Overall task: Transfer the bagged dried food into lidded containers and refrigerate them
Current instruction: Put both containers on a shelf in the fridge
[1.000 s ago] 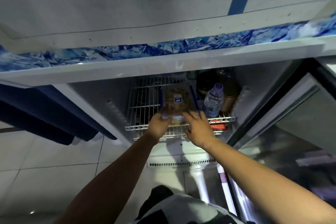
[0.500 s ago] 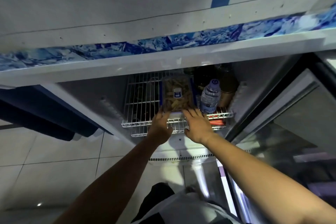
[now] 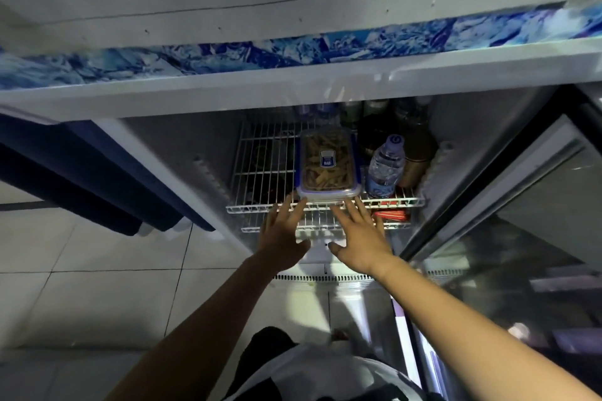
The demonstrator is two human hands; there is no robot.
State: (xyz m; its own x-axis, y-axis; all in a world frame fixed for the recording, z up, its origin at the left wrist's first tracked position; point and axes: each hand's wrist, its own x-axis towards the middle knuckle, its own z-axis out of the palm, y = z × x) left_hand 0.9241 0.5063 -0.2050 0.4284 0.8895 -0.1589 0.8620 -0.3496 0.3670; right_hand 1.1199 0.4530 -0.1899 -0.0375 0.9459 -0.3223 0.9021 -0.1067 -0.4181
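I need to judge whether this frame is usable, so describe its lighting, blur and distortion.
Head view: dim overall, the fridge interior shadowy behind the container; straight edges bow with wide-angle distortion, worst at the blue band; the open door glass shows murky reflections; both hands are slightly soft, while the container and bottle are fairly sharp.

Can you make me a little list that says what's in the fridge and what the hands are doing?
place: open fridge, door swung to the right
shelf: white wire shelf
container: clear lidded container of dried food, lying flat on the shelf near its front edge
beside it: water bottle upright, to the right
behind bottle: dark jars, hard to make out
left hand: open, fingers straight, fingertips near the container's front
right hand: open, fingers spread, holding nothing
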